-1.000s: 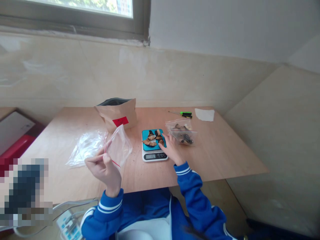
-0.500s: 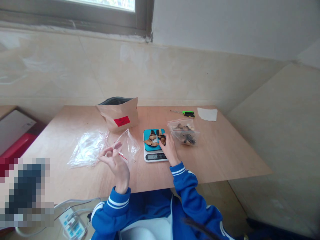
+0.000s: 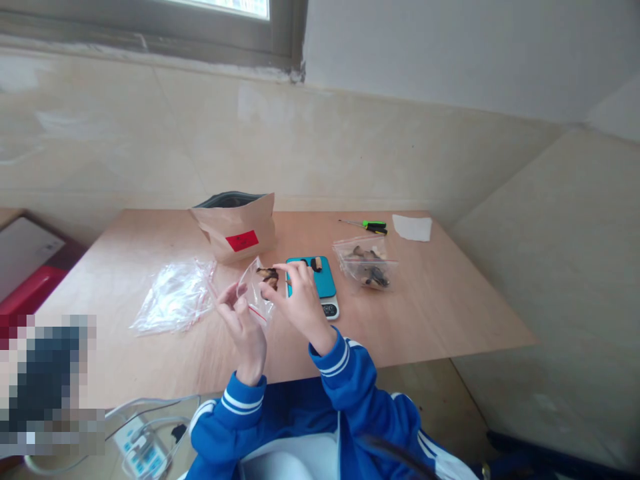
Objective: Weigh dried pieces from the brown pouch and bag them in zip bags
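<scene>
In the head view, your left hand (image 3: 243,330) is pinched shut on the edge of a clear zip bag (image 3: 254,300) with a red seal strip, holding it up over the tabletop (image 3: 440,313) near the front edge. Your right hand (image 3: 300,300) grips a dark, tan-edged dried piece (image 3: 268,276) between finger and thumb, right at the mouth of that bag; you can't tell whether it has passed inside. Just beyond your right hand sits a digital scale (image 3: 320,280) with a teal tray, a few more dried pieces (image 3: 314,265) on it. To its right lies a second clear bag (image 3: 367,267) of dried pieces. Along the back edge stand a kraft paper pouch (image 3: 235,230) with a red label, a green-handled screwdriver (image 3: 363,225) and a white paper sheet (image 3: 413,227). A crumpled plastic bag (image 3: 175,298) lies toward the left edge.
</scene>
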Demonstrator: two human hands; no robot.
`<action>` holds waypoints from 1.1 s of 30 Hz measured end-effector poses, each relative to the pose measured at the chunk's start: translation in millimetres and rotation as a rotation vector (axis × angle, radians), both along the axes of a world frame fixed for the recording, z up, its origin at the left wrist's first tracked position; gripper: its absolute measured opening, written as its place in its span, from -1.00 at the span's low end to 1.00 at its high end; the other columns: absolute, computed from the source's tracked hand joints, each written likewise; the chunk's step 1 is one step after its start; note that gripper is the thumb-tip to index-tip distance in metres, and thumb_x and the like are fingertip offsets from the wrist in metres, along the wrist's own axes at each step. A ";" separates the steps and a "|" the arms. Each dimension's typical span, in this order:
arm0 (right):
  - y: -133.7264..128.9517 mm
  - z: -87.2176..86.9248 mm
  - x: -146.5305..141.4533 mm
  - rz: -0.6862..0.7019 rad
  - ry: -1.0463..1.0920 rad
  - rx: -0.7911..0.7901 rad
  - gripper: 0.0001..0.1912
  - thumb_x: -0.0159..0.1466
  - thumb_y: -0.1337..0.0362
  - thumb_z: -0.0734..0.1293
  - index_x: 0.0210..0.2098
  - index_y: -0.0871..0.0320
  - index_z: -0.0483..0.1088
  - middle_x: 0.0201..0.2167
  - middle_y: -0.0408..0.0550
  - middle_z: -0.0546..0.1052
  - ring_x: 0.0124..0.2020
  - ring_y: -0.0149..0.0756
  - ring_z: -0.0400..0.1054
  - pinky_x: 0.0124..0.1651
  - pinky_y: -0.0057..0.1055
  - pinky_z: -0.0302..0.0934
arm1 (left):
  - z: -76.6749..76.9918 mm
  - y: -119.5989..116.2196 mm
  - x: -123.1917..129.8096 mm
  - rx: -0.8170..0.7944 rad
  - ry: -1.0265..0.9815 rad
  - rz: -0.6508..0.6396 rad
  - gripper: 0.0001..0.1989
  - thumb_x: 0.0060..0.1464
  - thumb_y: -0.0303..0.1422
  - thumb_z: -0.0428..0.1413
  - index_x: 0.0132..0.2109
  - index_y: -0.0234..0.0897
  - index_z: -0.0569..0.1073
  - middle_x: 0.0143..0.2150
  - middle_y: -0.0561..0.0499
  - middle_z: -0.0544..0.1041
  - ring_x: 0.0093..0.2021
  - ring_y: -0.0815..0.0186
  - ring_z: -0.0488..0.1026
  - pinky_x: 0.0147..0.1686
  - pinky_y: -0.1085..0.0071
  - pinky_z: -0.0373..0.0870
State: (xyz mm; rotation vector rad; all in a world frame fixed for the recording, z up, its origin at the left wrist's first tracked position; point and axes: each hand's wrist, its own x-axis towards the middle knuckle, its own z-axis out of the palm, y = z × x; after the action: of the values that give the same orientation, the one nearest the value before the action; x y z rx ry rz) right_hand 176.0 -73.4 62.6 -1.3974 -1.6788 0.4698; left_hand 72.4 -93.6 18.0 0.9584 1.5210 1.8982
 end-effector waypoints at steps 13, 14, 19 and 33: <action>59.0 -73.9 83.5 0.048 -0.239 -0.142 -0.51 0.30 0.29 0.33 0.23 0.05 0.36 0.33 0.17 0.20 0.35 0.06 0.06 0.35 0.11 0.00 | -9.6 4.2 -10.8 0.009 -0.172 -0.009 -0.79 0.24 -0.24 -0.01 -0.03 -0.17 0.30 -0.05 -0.03 0.39 -0.01 0.31 0.43 0.05 0.28 0.37; 63.8 -77.8 87.7 0.096 -0.261 -0.165 -0.52 0.30 0.27 0.35 0.21 0.04 0.38 0.34 0.16 0.20 0.36 0.06 0.06 0.35 0.10 0.00 | -9.3 4.2 -10.8 0.010 -0.174 -0.011 -0.80 0.24 -0.25 -0.01 -0.03 -0.17 0.30 -0.05 -0.03 0.39 -0.02 0.31 0.43 0.06 0.28 0.36; 79.3 -88.0 92.9 0.170 -0.224 -0.146 -0.67 0.24 0.28 0.42 0.01 0.10 0.52 0.10 0.14 0.48 0.19 -0.03 0.28 0.27 -0.02 0.14 | -8.3 3.4 -8.9 0.008 -0.173 -0.032 -0.80 0.25 -0.24 -0.02 -0.03 -0.19 0.30 -0.04 -0.04 0.38 -0.01 0.31 0.44 0.01 0.32 0.40; 52.9 -39.6 70.4 0.101 0.112 -0.010 -0.67 0.28 0.36 0.34 0.03 0.10 0.47 0.03 0.02 0.55 0.06 -0.21 0.45 0.13 -0.28 0.33 | -2.1 12.6 1.1 -0.029 -0.154 -0.153 -0.74 0.27 -0.19 -0.01 0.01 -0.20 0.32 -0.04 -0.05 0.44 -0.05 0.31 0.47 -0.10 0.38 0.40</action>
State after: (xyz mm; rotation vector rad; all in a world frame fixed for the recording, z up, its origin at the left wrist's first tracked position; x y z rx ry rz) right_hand 246.4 -20.5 23.0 -1.2738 -1.6629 0.6028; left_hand 73.5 -81.0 15.8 0.8685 1.3437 1.7937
